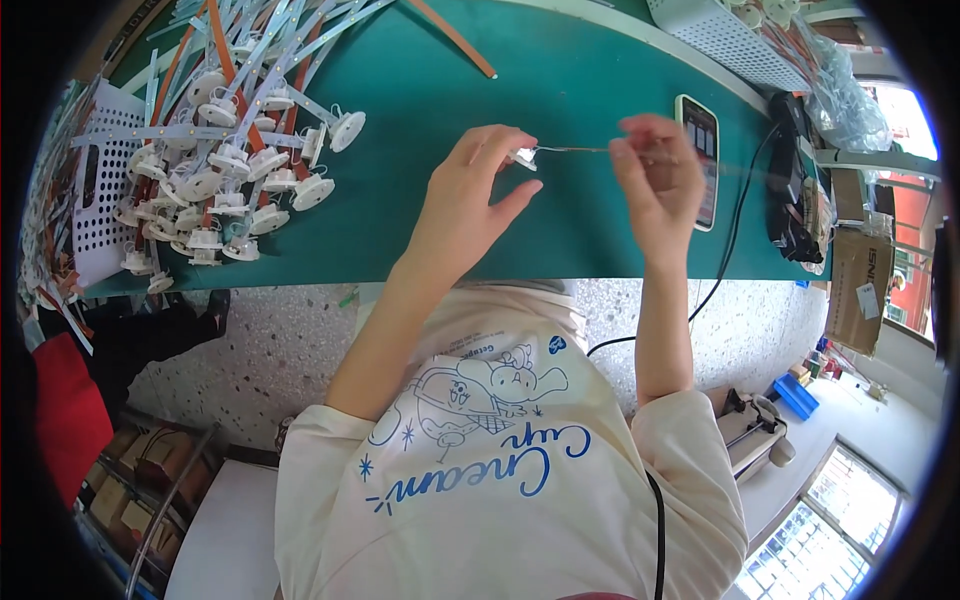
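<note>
Off-white T-shirt (470, 470) with blue cartoon printing fills the foreground. Beyond it, above the green tabletop (420, 90), the left hand (468, 185) grips a small white plastic fitting (525, 160) at its fingertips, thumb spread away. From that fitting a thin lead (572, 149) runs to the right hand (662, 185), blurred, its thumb and forefinger closed on the lead. Just beside the right hand lies a smartphone (708, 195); well left, round white fittings with LED strips (228, 160) are heaped against a perforated white basket (103, 215).
</note>
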`<state>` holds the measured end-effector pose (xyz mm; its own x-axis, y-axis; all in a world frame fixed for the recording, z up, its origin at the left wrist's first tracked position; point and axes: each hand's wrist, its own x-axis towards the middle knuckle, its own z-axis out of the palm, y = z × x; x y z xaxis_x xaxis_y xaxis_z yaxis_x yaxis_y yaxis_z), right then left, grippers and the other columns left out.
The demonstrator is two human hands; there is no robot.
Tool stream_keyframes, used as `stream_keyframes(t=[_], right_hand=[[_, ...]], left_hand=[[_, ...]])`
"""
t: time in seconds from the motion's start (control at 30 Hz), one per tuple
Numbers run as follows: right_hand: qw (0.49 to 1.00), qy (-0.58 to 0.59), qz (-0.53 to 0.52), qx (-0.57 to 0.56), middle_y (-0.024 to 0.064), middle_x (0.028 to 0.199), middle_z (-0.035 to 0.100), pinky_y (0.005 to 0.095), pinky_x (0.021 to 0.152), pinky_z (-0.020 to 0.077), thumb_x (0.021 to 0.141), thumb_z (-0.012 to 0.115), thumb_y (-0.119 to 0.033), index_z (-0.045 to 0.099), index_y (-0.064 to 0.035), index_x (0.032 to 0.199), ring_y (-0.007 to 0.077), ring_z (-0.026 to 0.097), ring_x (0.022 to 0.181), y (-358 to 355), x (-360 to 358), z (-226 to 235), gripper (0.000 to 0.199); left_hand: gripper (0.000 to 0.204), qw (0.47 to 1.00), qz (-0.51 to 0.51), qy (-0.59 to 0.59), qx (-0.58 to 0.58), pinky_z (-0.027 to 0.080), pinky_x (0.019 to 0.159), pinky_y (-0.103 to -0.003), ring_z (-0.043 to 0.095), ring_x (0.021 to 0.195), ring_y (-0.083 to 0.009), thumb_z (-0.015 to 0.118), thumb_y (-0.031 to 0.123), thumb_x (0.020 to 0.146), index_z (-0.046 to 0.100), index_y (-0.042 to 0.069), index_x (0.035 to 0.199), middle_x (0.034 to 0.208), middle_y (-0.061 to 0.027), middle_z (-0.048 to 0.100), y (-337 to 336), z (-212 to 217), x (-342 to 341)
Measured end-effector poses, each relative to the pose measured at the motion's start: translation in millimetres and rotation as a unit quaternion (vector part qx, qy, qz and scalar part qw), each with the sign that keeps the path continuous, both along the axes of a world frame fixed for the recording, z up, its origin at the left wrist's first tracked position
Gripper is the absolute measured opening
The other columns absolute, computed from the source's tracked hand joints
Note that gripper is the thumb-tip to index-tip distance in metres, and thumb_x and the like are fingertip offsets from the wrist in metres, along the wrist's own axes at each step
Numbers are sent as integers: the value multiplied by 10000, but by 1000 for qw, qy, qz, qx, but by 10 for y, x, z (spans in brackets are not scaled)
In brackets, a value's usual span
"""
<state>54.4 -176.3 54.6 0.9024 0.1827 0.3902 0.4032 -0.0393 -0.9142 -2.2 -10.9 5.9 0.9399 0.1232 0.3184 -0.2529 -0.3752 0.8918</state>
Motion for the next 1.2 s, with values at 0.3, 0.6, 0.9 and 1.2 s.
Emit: stream_keyframes(t=[0.3,0.6,0.9,1.2], right_hand=[[973,188,94,-92,106,871,631,230,652,518,888,556,-68,595,54,910,133,618,724,13,-84,-108,130],[965,204,142,-81,137,865,628,267,729,541,862,564,-3,552,82,989,167,639,790,102,9,-43,153],[965,170,173,-103,109,854,639,236,690,533,871,582,-56,576,57,977,162,651,774,151,109,-21,155],[962,152,175,-146,121,889,647,244,757,533,847,610,-37,546,36,946,147,643,823,201,95,-40,139]], left_hand=[[310,996,46,8,71,493,771,-316,606,883,-243,672,48,747,547,57,1030,976,-79,623,43,3,-116],[398,999,24,-11,32,489,664,-354,602,806,-267,581,-62,719,487,71,1083,934,-93,610,59,-33,-119],[385,1000,-4,-3,21,492,724,-298,636,856,-246,554,-57,758,484,55,1119,983,-99,647,116,-19,-108],[480,998,42,-26,38,503,747,-307,622,877,-237,603,-28,743,460,80,1187,1021,-102,617,56,-39,-124]])
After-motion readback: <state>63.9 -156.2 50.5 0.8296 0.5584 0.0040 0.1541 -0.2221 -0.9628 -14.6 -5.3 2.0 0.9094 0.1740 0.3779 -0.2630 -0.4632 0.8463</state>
